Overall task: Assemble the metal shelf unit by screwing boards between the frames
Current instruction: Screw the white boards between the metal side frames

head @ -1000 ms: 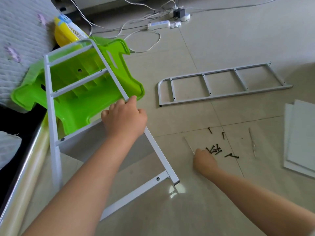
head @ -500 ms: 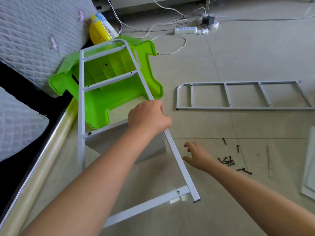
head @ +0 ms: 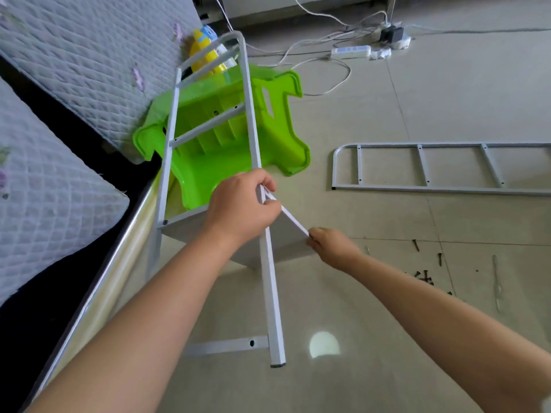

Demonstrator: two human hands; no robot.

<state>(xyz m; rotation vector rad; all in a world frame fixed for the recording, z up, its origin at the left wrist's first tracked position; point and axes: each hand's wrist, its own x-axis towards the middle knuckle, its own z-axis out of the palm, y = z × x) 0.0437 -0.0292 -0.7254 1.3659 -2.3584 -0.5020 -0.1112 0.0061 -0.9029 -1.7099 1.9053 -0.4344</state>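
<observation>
Two hands on a partly built shelf: white metal frame point(head: 253, 138) with one grey board point(head: 283, 231) fixed at a rung
The frame stands tilted on the floor point(head: 387, 278), leaning over a green stool point(head: 226, 144). Left hand point(head: 241, 207) curls round its right rail; right hand point(head: 331, 245), half a second ago open above the floor near the screws point(head: 423, 278), now pinches the board's far corner. A second frame point(head: 447, 166) lies flat
</observation>
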